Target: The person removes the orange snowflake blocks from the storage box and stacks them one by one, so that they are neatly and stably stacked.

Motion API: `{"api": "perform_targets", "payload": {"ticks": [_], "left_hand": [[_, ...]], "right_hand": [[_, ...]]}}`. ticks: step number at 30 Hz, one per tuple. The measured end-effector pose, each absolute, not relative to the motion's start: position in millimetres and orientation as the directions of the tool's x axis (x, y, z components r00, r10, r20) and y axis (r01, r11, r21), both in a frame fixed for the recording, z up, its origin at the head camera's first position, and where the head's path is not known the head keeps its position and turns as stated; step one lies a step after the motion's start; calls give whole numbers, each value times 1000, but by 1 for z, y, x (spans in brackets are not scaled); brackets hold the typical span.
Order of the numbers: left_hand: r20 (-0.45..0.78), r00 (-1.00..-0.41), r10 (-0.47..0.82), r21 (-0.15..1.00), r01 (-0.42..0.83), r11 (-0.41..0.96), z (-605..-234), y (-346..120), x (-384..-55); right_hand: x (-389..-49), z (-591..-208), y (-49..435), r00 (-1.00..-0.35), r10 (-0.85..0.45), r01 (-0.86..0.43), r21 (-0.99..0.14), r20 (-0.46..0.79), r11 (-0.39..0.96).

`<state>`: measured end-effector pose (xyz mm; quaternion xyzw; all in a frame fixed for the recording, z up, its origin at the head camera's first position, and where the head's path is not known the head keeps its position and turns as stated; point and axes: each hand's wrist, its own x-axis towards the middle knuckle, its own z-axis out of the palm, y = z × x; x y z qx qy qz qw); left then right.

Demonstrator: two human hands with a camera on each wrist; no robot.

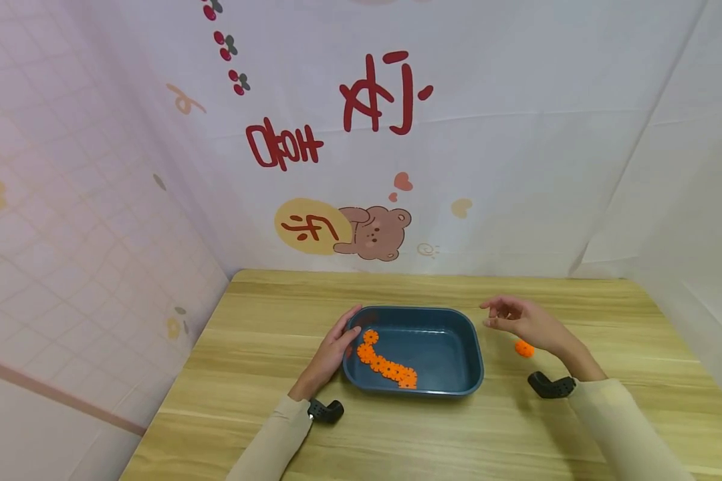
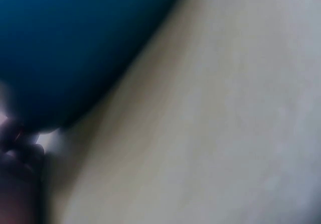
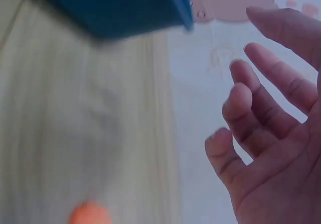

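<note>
Your counter [image 1: 457,441] is pale yellowish wood grain, streaks running side to side in your head view, far corners rounded. Sitting on it near your middle: one dark blue tray [image 1: 442,357], rounded rectangle, upright, long side across. Right of the tray, apart from it, you've got a small orange piece [image 1: 524,348] directly on the wood; blurred in your right wrist view.

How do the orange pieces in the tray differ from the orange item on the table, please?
The orange pieces form a winding line, while the orange item makes one compact spot. The orange pieces lie inside the blue tray; the orange item lies on the table, outside it. The orange pieces show notched, flower-like outlines, whereas the orange item's outline is harder to make out. Both are bright orange.
</note>
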<state>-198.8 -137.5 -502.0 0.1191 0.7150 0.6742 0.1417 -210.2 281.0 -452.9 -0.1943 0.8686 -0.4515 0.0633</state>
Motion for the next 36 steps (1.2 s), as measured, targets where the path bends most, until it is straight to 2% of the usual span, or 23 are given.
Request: {"api": "perform_targets", "payload": {"ticks": [4, 8, 13, 23, 36], "left_hand": [[-29, -933, 358, 999, -11, 53, -500, -136, -198], [-44, -936, 348, 998, -26, 57, -513, -137, -204], [-11, -947, 322, 999, 5, 50, -529, -136, -211], [6, -947, 320, 1000, 11, 16, -532, -135, -211], [3, -945, 327, 1000, 4, 2, -533, -136, -211]], "right_hand": [[-220, -441, 261, -875, -482, -296, -845, 53, 445], [-230, -432, 236, -818, -575, -287, -875, 11, 391], [-236, -427, 200, -740, -671, -307, -864, -46, 398], [-236, -443, 139, -593, -785, -330, -834, -181, 442], [-238, -471, 117, -537, -769, -240, -811, -347, 534]]}}
